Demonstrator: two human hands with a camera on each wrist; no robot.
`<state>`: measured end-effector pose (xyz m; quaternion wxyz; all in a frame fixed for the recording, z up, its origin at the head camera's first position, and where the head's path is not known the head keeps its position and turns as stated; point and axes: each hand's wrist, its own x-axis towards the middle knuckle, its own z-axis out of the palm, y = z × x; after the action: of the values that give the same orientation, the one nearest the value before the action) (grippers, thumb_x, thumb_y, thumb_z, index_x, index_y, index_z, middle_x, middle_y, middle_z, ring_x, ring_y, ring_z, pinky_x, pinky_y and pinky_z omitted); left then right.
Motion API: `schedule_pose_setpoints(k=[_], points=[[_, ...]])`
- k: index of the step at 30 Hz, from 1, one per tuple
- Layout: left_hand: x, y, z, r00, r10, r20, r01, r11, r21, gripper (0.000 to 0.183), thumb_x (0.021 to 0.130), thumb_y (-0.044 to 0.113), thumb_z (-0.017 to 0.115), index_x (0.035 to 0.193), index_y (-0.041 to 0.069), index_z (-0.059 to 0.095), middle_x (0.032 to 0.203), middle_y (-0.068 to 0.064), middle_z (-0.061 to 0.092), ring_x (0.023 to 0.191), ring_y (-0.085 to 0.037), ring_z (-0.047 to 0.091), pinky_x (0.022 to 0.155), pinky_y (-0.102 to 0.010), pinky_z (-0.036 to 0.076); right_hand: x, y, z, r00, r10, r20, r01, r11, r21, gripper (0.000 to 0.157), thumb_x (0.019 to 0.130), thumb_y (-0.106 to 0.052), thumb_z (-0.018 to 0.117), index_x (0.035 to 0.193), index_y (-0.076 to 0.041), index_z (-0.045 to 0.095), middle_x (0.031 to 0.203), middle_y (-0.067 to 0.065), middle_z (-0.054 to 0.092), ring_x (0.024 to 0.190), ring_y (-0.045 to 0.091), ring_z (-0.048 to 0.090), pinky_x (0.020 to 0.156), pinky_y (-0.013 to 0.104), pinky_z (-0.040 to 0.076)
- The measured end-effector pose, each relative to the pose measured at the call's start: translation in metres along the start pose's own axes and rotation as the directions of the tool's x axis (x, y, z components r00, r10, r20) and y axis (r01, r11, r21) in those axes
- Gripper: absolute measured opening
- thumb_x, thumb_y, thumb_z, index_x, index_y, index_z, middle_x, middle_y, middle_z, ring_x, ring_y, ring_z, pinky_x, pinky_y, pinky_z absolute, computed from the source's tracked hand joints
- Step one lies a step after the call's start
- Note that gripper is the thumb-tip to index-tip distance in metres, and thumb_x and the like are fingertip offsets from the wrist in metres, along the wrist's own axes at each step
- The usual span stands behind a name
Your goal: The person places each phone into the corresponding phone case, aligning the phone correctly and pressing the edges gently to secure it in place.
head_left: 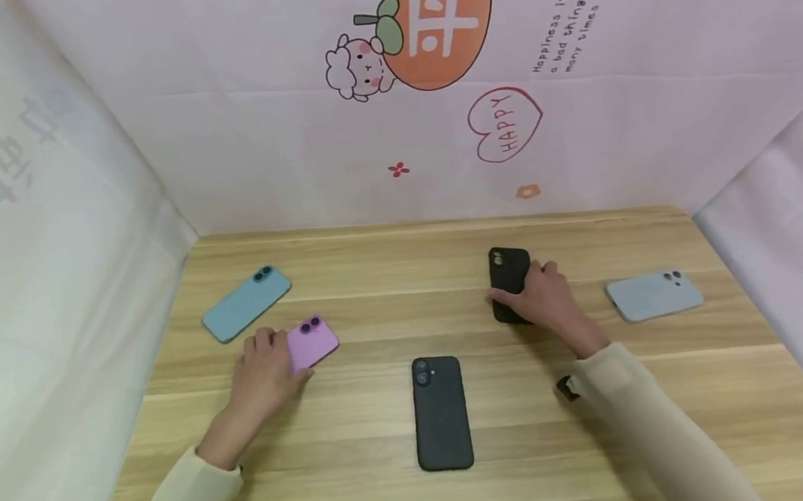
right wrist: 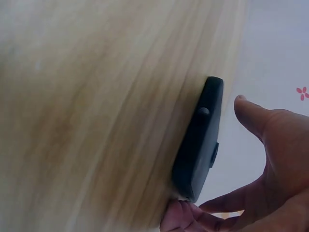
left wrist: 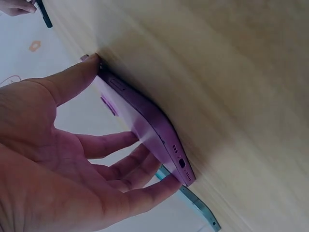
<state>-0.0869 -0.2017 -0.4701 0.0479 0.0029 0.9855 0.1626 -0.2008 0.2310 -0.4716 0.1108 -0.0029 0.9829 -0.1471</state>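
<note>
My left hand (head_left: 260,371) lies across a purple smartphone (head_left: 313,340), back side up at the table's left. In the left wrist view, its thumb is on one long edge, and the other fingers reach over the phone's back (left wrist: 145,128) to the opposite side. Farther right, my right hand (head_left: 542,297) spans a black smartphone (head_left: 510,269) with its camera end pointing away. The right wrist view shows its fingertips (right wrist: 178,216) by one edge of that black phone (right wrist: 200,140), while the thumb stands apart from it.
A light blue phone (head_left: 245,304) lies behind my left hand. One dark phone (head_left: 442,418) lies front centre between my arms, and a pale blue-grey phone (head_left: 652,295) is at the right. White printed cloth (head_left: 275,166) hangs behind the wooden table (head_left: 365,466) and at both sides.
</note>
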Motion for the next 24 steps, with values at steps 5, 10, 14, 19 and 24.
schedule_pose_setpoints(k=[5,10,14,19,24], points=[[0.002,-0.002,0.0,1.0,0.005,-0.004,-0.005,1.0,0.006,0.068,0.083,0.026,0.085,0.127,-0.016,0.054,0.125,-0.034,0.052,0.11,-0.046,0.051,0.079,-0.059,0.054,0.003,-0.004,0.002,1.0,0.015,0.006,-0.015,1.0,-0.014,0.106,0.094,-0.064,0.059,0.142,0.027,0.032,0.143,0.052,0.029,0.122,0.065,0.045,0.102,0.066,0.045],[0.004,-0.002,-0.001,1.0,-0.015,0.003,0.015,1.0,-0.01,0.07,0.081,0.027,0.087,0.128,-0.015,0.054,0.124,-0.033,0.053,0.111,-0.045,0.051,0.081,-0.059,0.054,0.008,-0.003,0.0,0.999,0.043,0.032,-0.044,0.999,0.008,0.097,0.091,-0.057,0.065,0.139,0.023,0.039,0.139,0.048,0.035,0.122,0.06,0.045,0.101,0.063,0.045],[0.006,-0.002,-0.001,0.999,-0.035,0.002,0.035,0.999,-0.02,0.073,0.079,0.026,0.089,0.128,-0.014,0.052,0.121,-0.031,0.054,0.108,-0.043,0.051,0.081,-0.057,0.053,0.011,-0.001,-0.001,0.995,0.057,0.086,-0.06,0.998,0.029,0.097,0.086,-0.053,0.072,0.141,0.02,0.038,0.134,0.044,0.04,0.117,0.054,0.049,0.097,0.059,0.049],[0.008,-0.002,-0.001,0.999,-0.051,-0.017,0.05,0.998,-0.047,0.075,0.075,0.026,0.092,0.126,-0.01,0.05,0.115,-0.028,0.058,0.103,-0.041,0.054,0.08,-0.054,0.051,0.011,0.0,-0.003,0.99,0.037,0.138,-0.05,0.994,0.098,0.098,0.085,-0.041,0.076,0.145,0.018,0.028,0.127,0.04,0.052,0.105,0.044,0.059,0.088,0.049,0.054],[0.009,-0.004,-0.002,0.998,-0.044,-0.034,0.042,0.997,-0.059,0.076,0.07,0.029,0.095,0.122,-0.006,0.051,0.11,-0.025,0.06,0.099,-0.038,0.057,0.077,-0.052,0.05,0.008,-0.002,-0.008,0.99,0.022,0.139,-0.04,0.991,0.127,0.098,0.085,-0.037,0.08,0.146,0.016,0.025,0.12,0.037,0.058,0.095,0.039,0.063,0.076,0.041,0.055]])
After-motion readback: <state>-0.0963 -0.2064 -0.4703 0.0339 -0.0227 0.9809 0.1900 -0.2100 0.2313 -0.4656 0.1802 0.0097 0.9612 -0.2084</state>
